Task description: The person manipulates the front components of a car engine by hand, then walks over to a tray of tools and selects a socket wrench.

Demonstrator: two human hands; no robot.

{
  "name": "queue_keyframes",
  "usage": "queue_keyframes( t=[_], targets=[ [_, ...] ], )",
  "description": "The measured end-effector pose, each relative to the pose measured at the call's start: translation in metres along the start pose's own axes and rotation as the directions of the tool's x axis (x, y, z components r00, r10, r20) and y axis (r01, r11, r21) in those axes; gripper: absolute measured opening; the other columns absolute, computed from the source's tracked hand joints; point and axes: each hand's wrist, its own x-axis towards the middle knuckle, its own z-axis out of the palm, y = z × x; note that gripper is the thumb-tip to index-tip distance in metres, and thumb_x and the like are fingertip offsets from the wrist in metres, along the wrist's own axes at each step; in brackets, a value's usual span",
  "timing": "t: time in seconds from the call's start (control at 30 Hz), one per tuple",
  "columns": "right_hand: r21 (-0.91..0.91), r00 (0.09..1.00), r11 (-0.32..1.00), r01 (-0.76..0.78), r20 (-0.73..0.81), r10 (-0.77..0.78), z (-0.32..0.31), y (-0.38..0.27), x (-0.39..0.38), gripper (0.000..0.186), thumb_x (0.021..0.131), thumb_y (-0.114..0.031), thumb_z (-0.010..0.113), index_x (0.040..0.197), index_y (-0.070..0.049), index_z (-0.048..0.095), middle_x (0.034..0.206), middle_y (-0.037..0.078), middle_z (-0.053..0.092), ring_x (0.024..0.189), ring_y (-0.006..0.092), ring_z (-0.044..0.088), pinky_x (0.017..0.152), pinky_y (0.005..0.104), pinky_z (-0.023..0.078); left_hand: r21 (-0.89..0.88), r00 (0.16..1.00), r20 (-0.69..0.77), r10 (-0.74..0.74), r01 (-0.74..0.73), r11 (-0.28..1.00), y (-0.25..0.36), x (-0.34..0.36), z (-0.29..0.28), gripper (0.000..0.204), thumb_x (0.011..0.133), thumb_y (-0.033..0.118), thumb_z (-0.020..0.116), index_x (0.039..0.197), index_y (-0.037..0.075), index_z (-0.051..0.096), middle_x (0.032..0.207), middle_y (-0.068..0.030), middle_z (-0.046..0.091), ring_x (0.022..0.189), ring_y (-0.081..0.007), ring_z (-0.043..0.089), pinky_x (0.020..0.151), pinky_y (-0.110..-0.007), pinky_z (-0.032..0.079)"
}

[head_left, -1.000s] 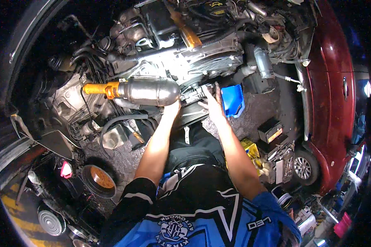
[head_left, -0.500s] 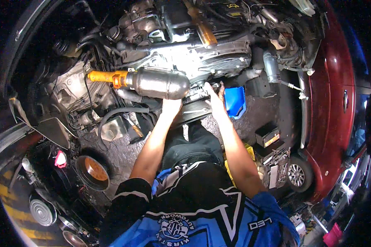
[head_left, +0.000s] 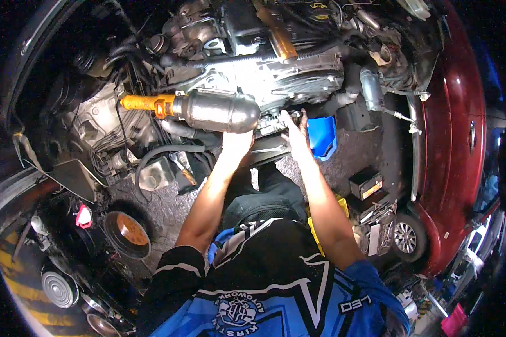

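So, silver-grey ribbed metal part [head_left: 271, 124] lies between the hands, long axis roughly left-right. Right hand [head_left: 296, 135] nearer, at its right end, fingers parted; left hand [head_left: 238, 145] partly behind orange-handled, silver-domed lamp [head_left: 222, 111]. Can't tell either grip.

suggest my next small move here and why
Perhaps shift the work lamp slightly left: its body seems to hide most fingers of the left hand from this view, while the right hand is at the right end of the silvery metal part.
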Motion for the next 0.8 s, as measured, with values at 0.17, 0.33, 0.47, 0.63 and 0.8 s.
queue_keyframes(
  t=[0.17, 0.33, 0.47, 0.63, 0.8],
  targets=[
    [0.017, 0.998, 0.998, -0.053, -0.025, 0.054, 0.007, -0.015, -0.016, 0.096, 0.078, -0.034, 0.074, 0.147, -0.022, 0.009, 0.143, 0.009, 0.033, 0.129, 0.0263, 0.038, 0.096, 0.0551, 0.039, -0.350, 0.940, 0.141, -0.310, 0.340, 0.873, 0.012, 0.001, 0.002, 0.010, 0.084, 0.011, 0.049, 0.081, 0.002, 0.053, 0.076, -0.0160, 0.054, 0.070, -0.0314, 0.054, 0.064, -0.041, 0.043],
    [0.042, 1.000, 0.999, 0.017, 0.007, -0.017, 0.001, -0.003, -0.005, 0.093, 0.079, -0.032, 0.073, 0.147, -0.021, 0.010, 0.142, 0.009, 0.034, 0.129, 0.0256, 0.038, 0.095, 0.0560, 0.040, -0.243, 0.991, -0.019, -0.133, 0.124, 0.962, 0.000, -0.007, 0.032, 0.016, 0.089, 0.017, 0.050, 0.081, 0.003, 0.054, 0.070, -0.0110, 0.051, 0.064, -0.0222, 0.051, 0.059, -0.035, 0.043],
    [0.063, 0.999, 0.997, 0.033, 0.018, -0.034, 0.003, -0.006, -0.008, 0.092, 0.080, -0.032, 0.073, 0.147, -0.021, 0.010, 0.142, 0.008, 0.034, 0.129, 0.0256, 0.038, 0.095, 0.0561, 0.039, -0.518, 0.934, 0.141, -0.328, 0.352, 0.780, -0.012, -0.017, 0.043, 0.019, 0.093, 0.019, 0.048, 0.085, 0.003, 0.056, 0.071, -0.0060, 0.052, 0.064, -0.0176, 0.050, 0.059, -0.032, 0.043],
    [0.090, 0.999, 0.995, -0.051, 0.018, 0.050, 0.007, -0.025, -0.025, 0.091, 0.080, -0.031, 0.073, 0.146, -0.020, 0.012, 0.140, 0.008, 0.036, 0.127, 0.0261, 0.040, 0.095, 0.0558, 0.039, 0.144, 0.999, 0.031, 0.038, -0.042, 0.989, -0.010, -0.015, 0.019, 0.044, 0.073, 0.008, 0.060, 0.117, 0.010, 0.057, 0.104, -0.0125, 0.062, 0.100, -0.0295, 0.059, 0.094, -0.047, 0.041],
    [0.089, 0.999, 0.995, -0.047, 0.017, 0.045, 0.003, -0.017, -0.012, 0.090, 0.080, -0.031, 0.073, 0.146, -0.021, 0.013, 0.137, 0.007, 0.040, 0.126, 0.0266, 0.041, 0.094, 0.0553, 0.040, 0.041, 0.999, -0.033, -0.006, 0.007, 0.999, -0.006, -0.011, 0.017, 0.021, 0.086, 0.014, 0.053, 0.102, 0.002, 0.058, 0.078, -0.0127, 0.059, 0.070, -0.0222, 0.059, 0.059, -0.030, 0.046]
  ],
)
